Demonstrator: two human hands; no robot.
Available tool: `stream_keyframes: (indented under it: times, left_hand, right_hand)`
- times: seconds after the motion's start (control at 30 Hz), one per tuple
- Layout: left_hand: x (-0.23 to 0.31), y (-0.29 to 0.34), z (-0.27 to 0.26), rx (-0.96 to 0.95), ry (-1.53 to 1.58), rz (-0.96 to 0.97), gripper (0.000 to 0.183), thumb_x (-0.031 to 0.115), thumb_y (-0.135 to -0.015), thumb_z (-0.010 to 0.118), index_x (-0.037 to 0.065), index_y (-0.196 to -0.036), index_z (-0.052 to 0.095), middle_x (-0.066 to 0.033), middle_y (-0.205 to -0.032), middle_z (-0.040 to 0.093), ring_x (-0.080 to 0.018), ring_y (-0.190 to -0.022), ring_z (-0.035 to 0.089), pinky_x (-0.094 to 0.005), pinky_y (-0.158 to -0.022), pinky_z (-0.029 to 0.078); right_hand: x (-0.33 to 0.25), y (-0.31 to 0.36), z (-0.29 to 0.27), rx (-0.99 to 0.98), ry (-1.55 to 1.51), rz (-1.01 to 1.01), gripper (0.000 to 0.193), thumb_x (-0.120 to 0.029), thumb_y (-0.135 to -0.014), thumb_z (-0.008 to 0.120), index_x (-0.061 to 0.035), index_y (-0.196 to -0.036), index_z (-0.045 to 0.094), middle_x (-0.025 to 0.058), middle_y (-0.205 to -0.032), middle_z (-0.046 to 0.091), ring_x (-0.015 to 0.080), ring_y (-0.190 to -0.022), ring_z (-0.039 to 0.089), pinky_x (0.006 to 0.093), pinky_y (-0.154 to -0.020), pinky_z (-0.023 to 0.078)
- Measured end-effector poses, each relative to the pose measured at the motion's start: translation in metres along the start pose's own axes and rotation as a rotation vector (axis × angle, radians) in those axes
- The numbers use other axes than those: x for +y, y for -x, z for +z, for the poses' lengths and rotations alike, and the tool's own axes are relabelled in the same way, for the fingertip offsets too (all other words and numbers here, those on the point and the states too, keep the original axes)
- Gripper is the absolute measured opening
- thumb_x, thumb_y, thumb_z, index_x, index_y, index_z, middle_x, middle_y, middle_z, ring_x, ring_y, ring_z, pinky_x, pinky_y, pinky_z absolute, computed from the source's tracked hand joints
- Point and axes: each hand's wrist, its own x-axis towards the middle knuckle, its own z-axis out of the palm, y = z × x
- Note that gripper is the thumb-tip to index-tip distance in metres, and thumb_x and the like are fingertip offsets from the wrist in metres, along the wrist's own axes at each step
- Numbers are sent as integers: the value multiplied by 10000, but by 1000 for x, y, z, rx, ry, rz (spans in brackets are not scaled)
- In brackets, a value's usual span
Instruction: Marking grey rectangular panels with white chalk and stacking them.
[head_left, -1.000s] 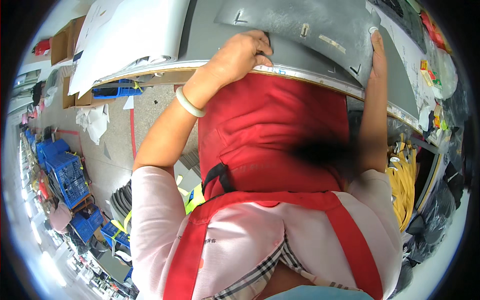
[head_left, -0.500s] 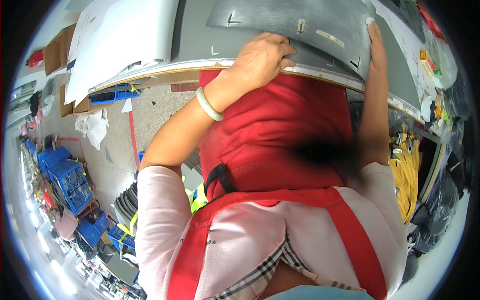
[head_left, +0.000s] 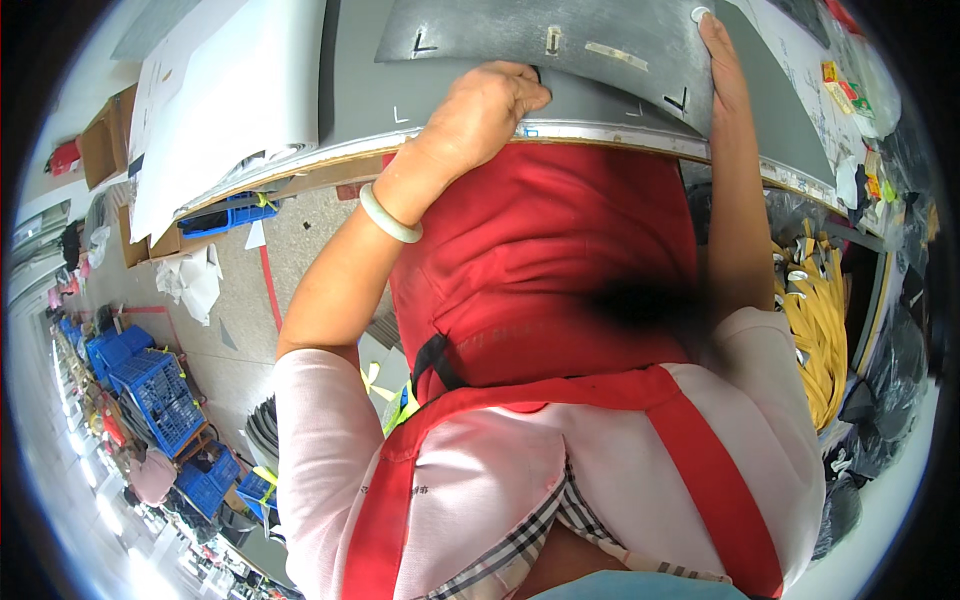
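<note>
Left hand is pinching some small dark thing, mostly hidden. Right hand is at the right edge of a slotted grey template, can't tell its grip. Template's over a dark grey sheet on the table, white roll off left.

A smoke-grey template, scuffed pale in places, lies askew over a smooth dark grey sheet on the worktable. It has a black L-shaped mark toward each near corner, with a pale slot and a pale strip between them. Its near edge curves, its right corner closest to the table's near edge. The sheet follows that edge, showing two white L-shaped marks.
</note>
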Motion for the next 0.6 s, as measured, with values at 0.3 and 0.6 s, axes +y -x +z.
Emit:
stream_keyframes:
  times: [0.3,0.6]
  left_hand:
    - [1,2,1,-29,19,-10,164,162,-883,698,32,-966,751,-120,-995,700,-355,-943,658,-423,-839,532]
    - [2,1,-1,-11,-27,39,149,148,-873,703,36,-954,760,-106,-974,702,-344,-914,667,-416,-815,545]
  right_hand:
    - [3,-1,17,30,28,-56,239,-259,-1023,611,-92,-1193,625,30,-1056,697,132,-928,673,275,-818,559]
    - [5,-2,10,-32,-13,-54,202,-253,-1022,613,-99,-1149,642,26,-1020,703,125,-899,679,269,-799,563]
